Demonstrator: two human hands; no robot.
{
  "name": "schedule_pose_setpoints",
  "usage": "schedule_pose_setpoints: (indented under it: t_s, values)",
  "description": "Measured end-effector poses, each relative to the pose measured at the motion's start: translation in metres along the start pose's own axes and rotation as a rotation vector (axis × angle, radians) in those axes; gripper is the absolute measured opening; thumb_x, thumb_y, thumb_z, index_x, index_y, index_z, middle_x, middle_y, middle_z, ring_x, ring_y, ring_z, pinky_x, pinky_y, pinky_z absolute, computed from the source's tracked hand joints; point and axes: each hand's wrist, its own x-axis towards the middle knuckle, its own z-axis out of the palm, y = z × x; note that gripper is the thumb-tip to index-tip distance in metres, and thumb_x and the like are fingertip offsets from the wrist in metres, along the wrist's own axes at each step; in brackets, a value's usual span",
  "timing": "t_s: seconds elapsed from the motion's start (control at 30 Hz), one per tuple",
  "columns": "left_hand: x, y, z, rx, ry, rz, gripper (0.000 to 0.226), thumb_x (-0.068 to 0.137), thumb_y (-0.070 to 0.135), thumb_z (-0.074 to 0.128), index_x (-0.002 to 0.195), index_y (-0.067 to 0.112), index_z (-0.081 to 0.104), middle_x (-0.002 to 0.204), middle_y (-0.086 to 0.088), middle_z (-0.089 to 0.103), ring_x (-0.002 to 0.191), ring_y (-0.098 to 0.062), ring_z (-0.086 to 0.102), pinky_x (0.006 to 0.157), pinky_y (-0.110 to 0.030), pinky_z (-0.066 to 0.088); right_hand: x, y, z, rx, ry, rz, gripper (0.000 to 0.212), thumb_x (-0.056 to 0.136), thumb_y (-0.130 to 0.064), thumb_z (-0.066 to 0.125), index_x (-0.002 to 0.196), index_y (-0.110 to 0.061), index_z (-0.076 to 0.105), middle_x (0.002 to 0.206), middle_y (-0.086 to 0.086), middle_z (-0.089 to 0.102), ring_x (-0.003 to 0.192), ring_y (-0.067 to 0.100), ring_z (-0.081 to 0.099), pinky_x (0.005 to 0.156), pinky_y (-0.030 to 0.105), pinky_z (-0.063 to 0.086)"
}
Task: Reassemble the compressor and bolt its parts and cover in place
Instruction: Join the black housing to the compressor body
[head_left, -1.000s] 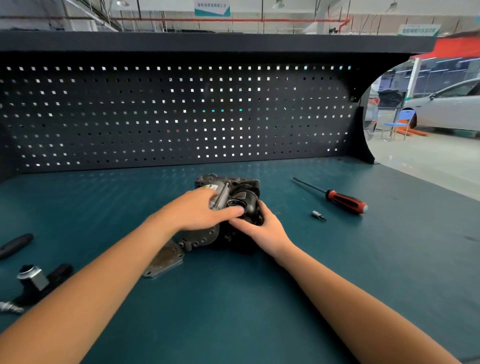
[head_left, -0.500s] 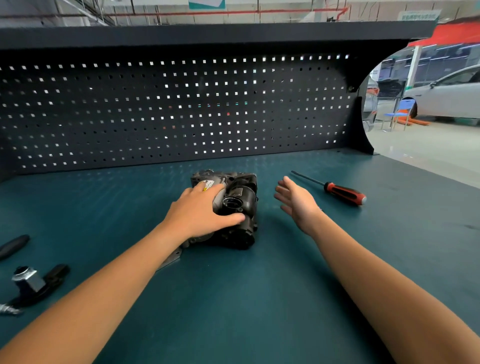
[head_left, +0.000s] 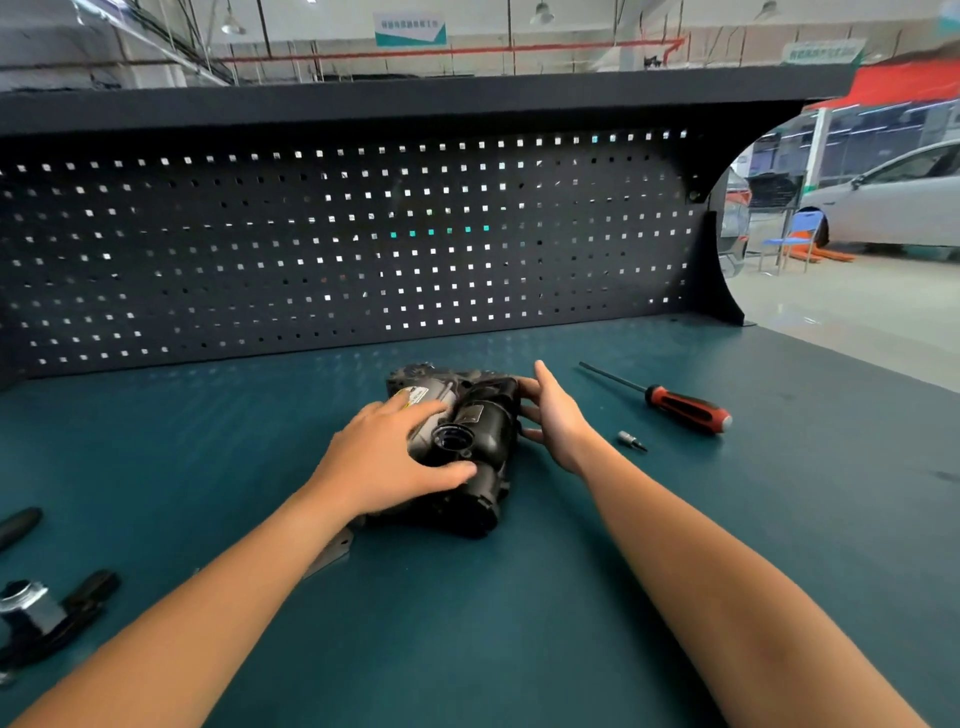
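- Compressor (head_left: 470, 441) lies on its side at the middle of the teal desk (head_left: 519, 623), round open port facing up toward me.
- Left hand (head_left: 387, 457) rests on top of the housing, palm down; its grip is spread wide over the body, thumb along the near edge below the port.
- Right hand (head_left: 553, 415) is against the compressor's right flank, fingers extended and only loosely curled, touching rather than clamping.
- A flat metal plate (head_left: 332, 553) pokes out from under the left forearm, just beside the unit.
- Red-handled screwdriver (head_left: 675, 402) and a small bit (head_left: 631, 441) lie to the right, apart from the hands.
- I see a metal fitting (head_left: 23, 605) at the desk's left edge.
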Motion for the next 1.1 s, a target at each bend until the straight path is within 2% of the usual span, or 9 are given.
schedule_pose_setpoints:
  t_s: [0.1, 0.2, 0.27, 0.33, 0.43, 0.57, 0.73, 0.87, 1.1]
  values:
    - [0.002, -0.008, -0.006, -0.084, -0.042, 0.036, 0.091, 0.052, 0.074, 0.066, 0.134, 0.050, 0.038, 0.155, 0.014, 0.020, 0.143, -0.013, 0.017, 0.115, -0.051, 0.016, -0.016, 0.002, -0.016, -0.005, 0.011, -0.007, 0.035, 0.101, -0.039, 0.027, 0.115, -0.026, 0.056, 0.119, -0.011, 0.055, 0.115, 0.011, 0.048, 0.095, 0.035, 0.031]
    - [-0.004, -0.016, -0.007, -0.144, -0.067, 0.067, 0.085, 0.049, 0.075, 0.067, 0.125, 0.058, 0.033, 0.156, 0.019, 0.006, 0.145, -0.008, -0.004, 0.113, -0.060, 0.001, -0.037, 0.005, -0.029, -0.124, 0.017, -0.118, 0.015, 0.093, -0.027, 0.051, 0.104, -0.029, 0.061, 0.110, -0.013, 0.060, 0.110, 0.008, 0.053, 0.085, 0.026, 0.039]
    - [-0.011, -0.019, -0.006, -0.193, -0.038, 0.071, 0.084, 0.043, 0.073, 0.059, 0.121, 0.059, 0.032, 0.155, 0.020, 0.004, 0.144, -0.007, -0.007, 0.113, -0.061, 0.000, -0.050, 0.011, -0.032, -0.218, 0.023, -0.198, 0.029, 0.084, -0.023, 0.068, 0.112, -0.024, 0.060, 0.112, -0.009, 0.064, 0.105, 0.008, 0.059, 0.083, 0.018, 0.046]
    - [-0.016, -0.019, -0.004, -0.249, 0.000, 0.072, 0.087, 0.042, 0.069, 0.061, 0.124, 0.055, 0.035, 0.155, 0.019, 0.007, 0.145, -0.008, -0.004, 0.113, -0.060, 0.004, -0.056, 0.018, -0.029, -0.282, 0.103, -0.230, 0.056, 0.078, -0.026, 0.075, 0.128, -0.013, 0.053, 0.124, 0.001, 0.061, 0.111, 0.015, 0.060, 0.096, 0.027, 0.047]
    - [-0.022, -0.018, 0.001, -0.334, 0.052, 0.060, 0.092, 0.046, 0.060, 0.069, 0.133, 0.043, 0.042, 0.156, 0.014, 0.015, 0.144, -0.011, 0.010, 0.115, -0.055, 0.014, -0.060, 0.023, -0.024, -0.342, 0.196, -0.258, 0.070, 0.077, -0.035, 0.076, 0.136, -0.010, 0.047, 0.133, 0.003, 0.055, 0.118, 0.019, 0.055, 0.104, 0.036, 0.042]
    - [-0.026, -0.019, 0.003, -0.371, 0.120, 0.045, 0.083, 0.055, 0.046, 0.080, 0.131, 0.038, 0.047, 0.153, 0.009, 0.026, 0.141, -0.013, 0.024, 0.115, -0.050, 0.019, -0.066, 0.022, -0.015, -0.295, 0.249, -0.274, 0.056, 0.078, -0.036, 0.075, 0.127, -0.021, 0.053, 0.112, -0.021, 0.056, 0.112, 0.009, 0.055, 0.094, 0.021, 0.040]
    - [-0.031, -0.011, 0.008, -0.301, 0.242, 0.204, 0.066, 0.058, 0.056, 0.062, 0.119, 0.034, 0.060, 0.134, 0.021, 0.040, 0.131, 0.002, 0.023, 0.113, -0.052, 0.002, -0.069, 0.021, -0.011, -0.269, 0.260, -0.335, 0.031, 0.083, -0.029, 0.070, 0.110, -0.015, 0.064, 0.106, -0.003, 0.068, 0.102, 0.013, 0.062, 0.095, 0.031, 0.047]
    - [-0.039, 0.004, 0.015, -0.158, 0.358, 0.276, 0.063, 0.070, 0.064, 0.057, 0.117, 0.023, 0.066, 0.123, 0.006, 0.061, 0.117, -0.003, 0.048, 0.112, -0.053, 0.001, -0.070, 0.023, -0.015, -0.231, 0.252, -0.341, 0.018, 0.084, -0.025, 0.069, 0.101, -0.019, 0.067, 0.100, -0.002, 0.071, 0.095, 0.012, 0.064, 0.095, 0.036, 0.049]
    - [-0.041, 0.027, 0.025, 0.048, 0.242, 0.087, 0.070, 0.078, 0.057, 0.062, 0.139, 0.033, 0.038, 0.138, 0.011, 0.049, 0.131, -0.012, 0.040, 0.112, -0.051, 0.005, -0.071, 0.021, -0.015, -0.113, 0.144, -0.268, 0.059, 0.075, -0.021, 0.078, 0.128, -0.008, 0.055, 0.124, 0.003, 0.063, 0.119, 0.016, 0.056, 0.105, 0.039, 0.041]
